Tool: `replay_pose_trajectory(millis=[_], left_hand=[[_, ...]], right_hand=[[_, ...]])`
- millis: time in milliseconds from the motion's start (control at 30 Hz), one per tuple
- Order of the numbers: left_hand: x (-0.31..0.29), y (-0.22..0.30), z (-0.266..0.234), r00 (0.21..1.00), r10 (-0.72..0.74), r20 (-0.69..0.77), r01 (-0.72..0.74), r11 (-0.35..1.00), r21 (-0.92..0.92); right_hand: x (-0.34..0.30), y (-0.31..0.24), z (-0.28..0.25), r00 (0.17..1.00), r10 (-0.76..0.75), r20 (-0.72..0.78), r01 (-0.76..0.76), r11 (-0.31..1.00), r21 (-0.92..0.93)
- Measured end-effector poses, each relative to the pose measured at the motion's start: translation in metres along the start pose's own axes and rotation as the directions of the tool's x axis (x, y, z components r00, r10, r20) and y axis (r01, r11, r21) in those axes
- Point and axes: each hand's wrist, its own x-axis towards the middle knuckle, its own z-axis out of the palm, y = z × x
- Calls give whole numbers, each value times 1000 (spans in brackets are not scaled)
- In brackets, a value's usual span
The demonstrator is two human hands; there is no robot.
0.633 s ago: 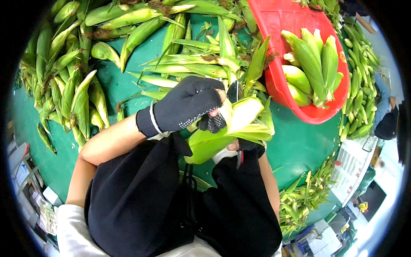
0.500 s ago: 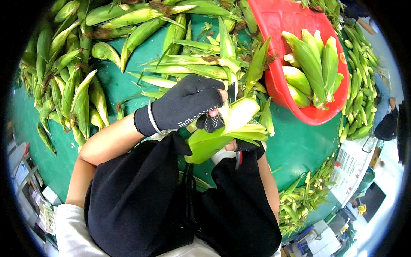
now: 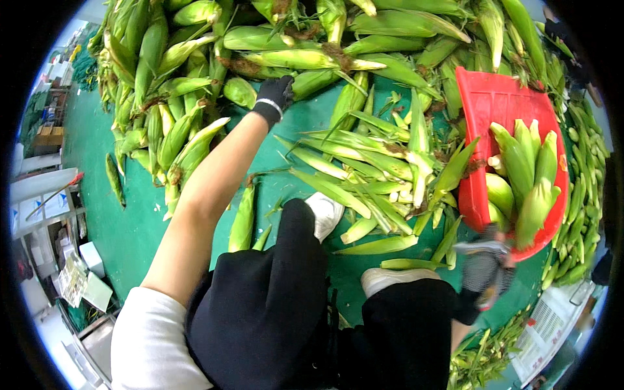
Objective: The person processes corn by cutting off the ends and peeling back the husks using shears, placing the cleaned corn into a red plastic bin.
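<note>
My left hand [image 3: 278,94], in a dark glove, reaches out to the heap and is closed at the end of a green ear of corn [image 3: 314,83]. The glove hides part of its fingers. On the right, my right hand [image 3: 486,270] is smeared by motion, just below the near rim of a red plastic basket [image 3: 478,201]. A greyish streak crosses its fingers; I cannot make out what it is. Trimmed ears of corn [image 3: 515,159] stand in the basket, and a pale green ear [image 3: 536,211] leans at its near side.
Unhusked corn [image 3: 156,65] is heaped at the far left and along the back. Stripped husks [image 3: 383,162] litter the green floor [image 3: 123,240] before my shoes [image 3: 324,216]. More corn [image 3: 578,201] lies beyond the basket, and husk scraps [image 3: 491,357] at the lower right.
Both hands have parted from the ear they held together over my lap. My left hand has gone forward to the heap, my right hand to the basket, where another ear now lies. The view has shifted.
</note>
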Motion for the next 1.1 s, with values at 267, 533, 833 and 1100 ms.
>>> replay_pose_trajectory(millis=[267,533,833,1100], left_hand=[[-4,-14,43,985,117,-126,60,456,888],[-67,-18,49,779,-381,498,454,890,-30],[-16,-44,40,978,-153,141,43,813,581],[-78,8,38,600,723,342,-772,412,483]], right_hand=[[-46,51,67,879,441,180,-419,896,-147],[-46,55,55,812,551,194,-502,828,-248],[-49,78,59,739,608,290,-389,737,-553],[-48,70,53,659,596,458,-153,703,-694]])
